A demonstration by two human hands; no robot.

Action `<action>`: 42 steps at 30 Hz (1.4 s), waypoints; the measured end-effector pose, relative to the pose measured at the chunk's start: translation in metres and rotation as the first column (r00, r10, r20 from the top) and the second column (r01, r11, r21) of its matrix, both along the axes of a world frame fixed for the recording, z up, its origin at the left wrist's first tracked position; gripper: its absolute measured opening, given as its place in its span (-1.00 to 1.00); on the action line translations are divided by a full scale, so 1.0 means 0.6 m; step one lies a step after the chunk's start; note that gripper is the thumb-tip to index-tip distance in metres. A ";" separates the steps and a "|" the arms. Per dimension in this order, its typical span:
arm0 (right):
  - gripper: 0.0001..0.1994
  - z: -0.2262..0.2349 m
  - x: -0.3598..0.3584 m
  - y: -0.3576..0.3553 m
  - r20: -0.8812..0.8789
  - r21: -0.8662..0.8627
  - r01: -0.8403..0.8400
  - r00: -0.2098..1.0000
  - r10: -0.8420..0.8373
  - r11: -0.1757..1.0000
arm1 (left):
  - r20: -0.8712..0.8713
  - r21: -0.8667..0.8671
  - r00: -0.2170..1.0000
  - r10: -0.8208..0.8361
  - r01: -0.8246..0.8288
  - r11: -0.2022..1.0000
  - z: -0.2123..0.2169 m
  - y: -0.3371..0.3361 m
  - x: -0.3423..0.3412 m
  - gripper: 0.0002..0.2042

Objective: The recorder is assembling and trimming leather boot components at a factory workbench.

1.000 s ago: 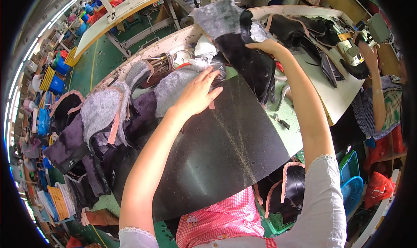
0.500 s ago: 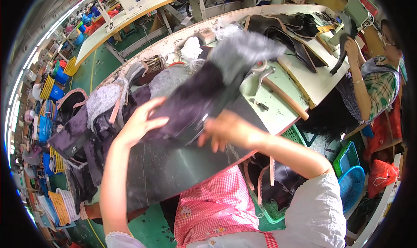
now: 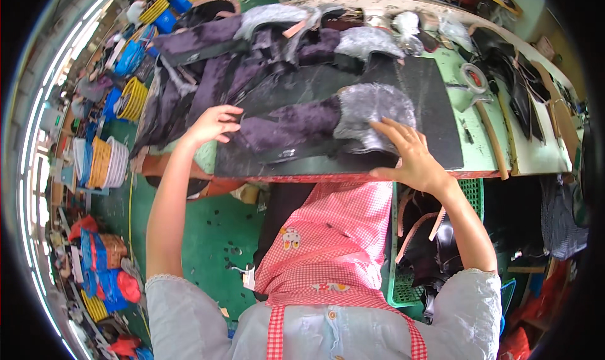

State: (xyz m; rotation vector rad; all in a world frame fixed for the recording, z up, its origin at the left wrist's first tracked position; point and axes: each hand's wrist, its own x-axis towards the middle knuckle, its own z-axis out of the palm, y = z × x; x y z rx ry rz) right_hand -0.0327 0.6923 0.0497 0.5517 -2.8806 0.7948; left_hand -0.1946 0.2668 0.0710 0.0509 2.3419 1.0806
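Grip spread, left hand and right hand: gently pat furry piece between them flat on black board.

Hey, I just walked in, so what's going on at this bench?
A person has a furry purple-and-grey piece lying on a black board. The right hand is spread at its grey end; the left hand is open by its purple end, contact unclear. Similar pieces are heaped behind, and a wooden-handled tool lies to the right.
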 end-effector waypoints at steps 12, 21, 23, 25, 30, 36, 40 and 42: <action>-0.41 -0.044 0.001 -0.047 -0.136 0.242 0.185 0.979 -0.155 0.953 | -0.485 0.206 0.874 -0.005 0.120 0.971 -0.102 -0.029 0.047 -0.78; -0.39 -0.080 0.127 -0.134 -0.220 0.053 0.186 0.961 -0.171 0.981 | 0.353 0.340 0.863 -0.361 0.241 0.909 -0.054 -0.261 0.177 -0.56; -0.39 -0.107 0.185 -0.175 -0.119 0.050 0.185 0.977 -0.179 0.981 | 0.621 0.124 0.702 -0.349 0.352 0.928 -0.095 -0.285 0.224 -0.45; -0.40 -0.137 0.232 -0.210 0.014 -0.017 0.150 0.989 -0.150 0.989 | 0.579 0.097 0.757 -0.304 0.307 0.947 -0.171 -0.280 0.260 -0.48; -0.47 -0.170 0.273 -0.235 0.240 -0.050 0.086 0.968 -0.072 0.995 | 0.311 0.111 0.863 -0.399 0.383 0.917 -0.267 -0.239 0.267 -0.38; -0.37 -0.096 0.251 -0.196 0.552 -0.411 0.018 0.801 0.233 0.911 | 0.387 -0.371 0.834 -0.394 0.532 0.762 -0.088 -0.174 0.222 -0.56; -0.75 -0.035 0.164 -0.092 0.544 -0.439 0.267 0.839 0.018 0.858 | 0.194 -0.056 0.827 -0.528 0.547 0.835 0.030 -0.083 0.179 -0.74; -0.81 -0.023 0.078 -0.034 0.385 -0.489 0.345 0.910 -0.156 0.801 | -0.052 0.054 0.792 -0.609 0.611 0.790 0.047 -0.012 0.156 -0.79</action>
